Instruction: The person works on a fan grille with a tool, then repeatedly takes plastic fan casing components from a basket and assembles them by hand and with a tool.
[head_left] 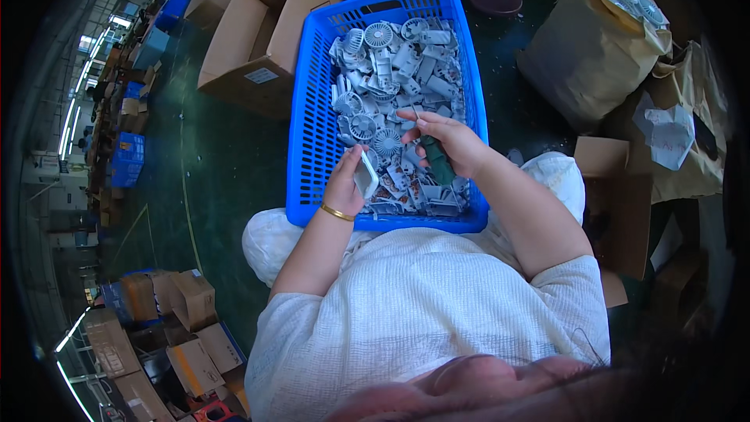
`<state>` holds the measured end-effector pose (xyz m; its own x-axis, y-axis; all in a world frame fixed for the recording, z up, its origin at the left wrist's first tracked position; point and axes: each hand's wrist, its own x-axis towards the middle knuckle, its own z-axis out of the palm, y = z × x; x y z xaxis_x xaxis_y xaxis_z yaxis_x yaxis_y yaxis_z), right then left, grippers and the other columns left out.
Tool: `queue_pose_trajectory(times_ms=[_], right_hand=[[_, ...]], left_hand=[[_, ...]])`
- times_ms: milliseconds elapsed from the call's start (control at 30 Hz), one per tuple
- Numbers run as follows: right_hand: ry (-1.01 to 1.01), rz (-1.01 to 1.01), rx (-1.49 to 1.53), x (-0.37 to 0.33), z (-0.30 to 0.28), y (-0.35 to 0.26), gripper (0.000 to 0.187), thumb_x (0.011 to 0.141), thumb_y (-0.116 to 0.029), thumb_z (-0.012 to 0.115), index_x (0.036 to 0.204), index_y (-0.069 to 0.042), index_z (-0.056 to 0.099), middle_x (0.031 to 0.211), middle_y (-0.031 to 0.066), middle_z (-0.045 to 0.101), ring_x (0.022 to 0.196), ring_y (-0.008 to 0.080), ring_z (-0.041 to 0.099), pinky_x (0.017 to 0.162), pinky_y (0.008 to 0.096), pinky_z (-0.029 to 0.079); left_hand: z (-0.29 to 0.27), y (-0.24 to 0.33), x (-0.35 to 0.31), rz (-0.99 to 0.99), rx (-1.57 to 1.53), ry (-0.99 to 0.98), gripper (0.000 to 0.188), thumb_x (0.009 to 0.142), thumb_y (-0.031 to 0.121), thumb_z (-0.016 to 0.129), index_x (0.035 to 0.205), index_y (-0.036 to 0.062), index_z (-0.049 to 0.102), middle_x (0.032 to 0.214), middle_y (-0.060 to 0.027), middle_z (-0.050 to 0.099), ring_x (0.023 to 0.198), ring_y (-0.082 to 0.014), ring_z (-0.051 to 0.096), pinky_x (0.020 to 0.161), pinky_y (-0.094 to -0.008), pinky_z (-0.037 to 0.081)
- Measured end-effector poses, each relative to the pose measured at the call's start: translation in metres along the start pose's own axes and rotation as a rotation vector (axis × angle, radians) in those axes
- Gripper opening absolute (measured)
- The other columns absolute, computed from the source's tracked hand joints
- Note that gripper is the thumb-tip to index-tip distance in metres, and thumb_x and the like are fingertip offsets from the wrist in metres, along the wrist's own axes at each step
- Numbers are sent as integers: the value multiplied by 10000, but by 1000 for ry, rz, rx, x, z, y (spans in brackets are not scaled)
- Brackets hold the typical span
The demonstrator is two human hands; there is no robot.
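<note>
White plastic case (366,176) is held above a big blue basket (298,180) filled with pale grey fan parts (406,62). The right hand (455,142), half curled, has hold of a dark green tool (438,162) slanting from far left to near right. The left hand (344,181) is closed on the case, whose long axis runs roughly away from the person, corners rounded. A cardboard box (230,80) bears a white label (261,76), its print unreadable.
</note>
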<state>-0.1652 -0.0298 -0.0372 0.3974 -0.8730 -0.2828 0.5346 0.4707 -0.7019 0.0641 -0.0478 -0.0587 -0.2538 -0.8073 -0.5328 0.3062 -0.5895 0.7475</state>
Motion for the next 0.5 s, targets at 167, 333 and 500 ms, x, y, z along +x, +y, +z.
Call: queue_pose_trajectory(times_ms=[167, 333, 500], right_hand=[[-87, -2, -89, 3, -4, 4, 366, 875, -171, 387, 1212, -38, 445, 874, 59, 546, 668, 105, 483, 562, 241, 423], [4, 26, -252, 4, -2, 11, 119, 874, -156, 422, 941, -72, 474, 810, 47, 552, 632, 109, 486, 556, 247, 407], [48, -34, -267, 6, -1, 17, 62, 882, -126, 421, 893, -79, 461, 805, 47, 555, 636, 107, 491, 556, 247, 397]], left_hand=[[9, -1, -1, -144, -209, -58, 254, 808, 295, 632, 963, 125, 523, 872, -58, 568, 799, -227, 567, 749, -415, 475], [14, 2, 3, -291, -321, -6, 330, 865, 374, 505, 1023, 85, 490, 1005, -114, 558, 954, -277, 541, 812, -453, 450], [24, 3, -7, -264, -253, -186, 319, 837, 158, 524, 1131, 51, 461, 1061, -128, 553, 962, -254, 546, 821, -419, 449]])
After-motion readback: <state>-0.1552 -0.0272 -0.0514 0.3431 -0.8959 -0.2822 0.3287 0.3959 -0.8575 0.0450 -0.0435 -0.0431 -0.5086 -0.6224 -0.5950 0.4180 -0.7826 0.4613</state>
